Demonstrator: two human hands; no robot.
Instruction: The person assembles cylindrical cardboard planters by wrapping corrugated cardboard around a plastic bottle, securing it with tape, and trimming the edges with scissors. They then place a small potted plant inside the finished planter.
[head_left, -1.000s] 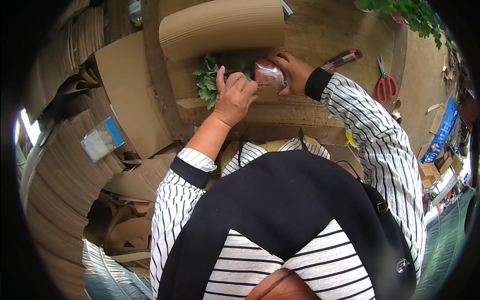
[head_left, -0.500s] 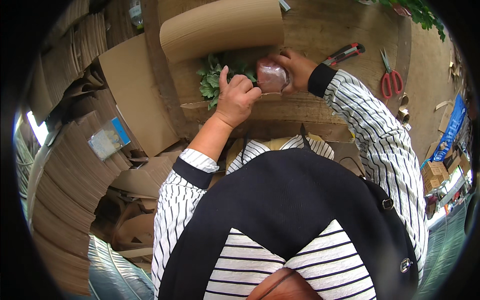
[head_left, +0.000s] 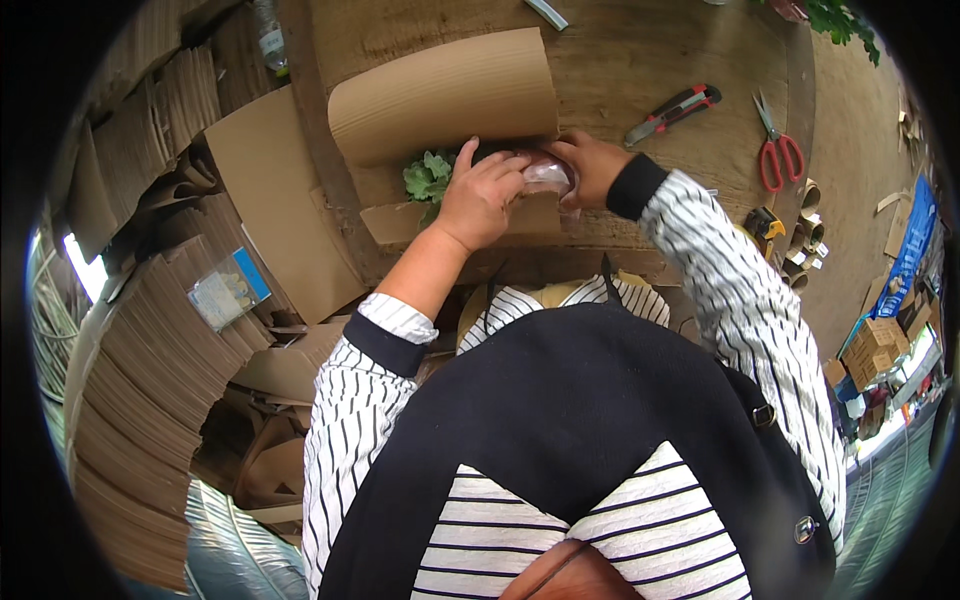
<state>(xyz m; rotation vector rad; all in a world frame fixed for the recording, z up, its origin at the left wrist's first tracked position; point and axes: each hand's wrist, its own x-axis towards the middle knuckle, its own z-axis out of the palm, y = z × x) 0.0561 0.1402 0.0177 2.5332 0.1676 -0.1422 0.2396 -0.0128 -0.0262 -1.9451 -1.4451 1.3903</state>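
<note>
My right hand [head_left: 598, 170] is gripping the pot [head_left: 548, 178], fingers curling round its outer end. My left hand [head_left: 480, 202] is resting over the plant [head_left: 426, 177], its fingertips reaching the pot; whether they are pinching anything, I cannot tell. The pot is sitting between my hands, seemingly on its side, with leaves poking out left of my left fingers.

If my left fingers are pressing too hard, the hidden stems could be snapping under them. The wrapping is looking slick, so a loose right grip could be letting the pot roll. Beyond my fingertips the card [head_left: 440, 100] is arching over; being springy, it could be flicking back onto the leaves.

That card is showing fine ridges, tan and smoothly curved. A flat cardboard strip [head_left: 388, 224] is lying just nearer me than my left fingers. The leaves are looking lobed and greyish green; clear, shiny film is covering the reddish-brown pot.
</note>
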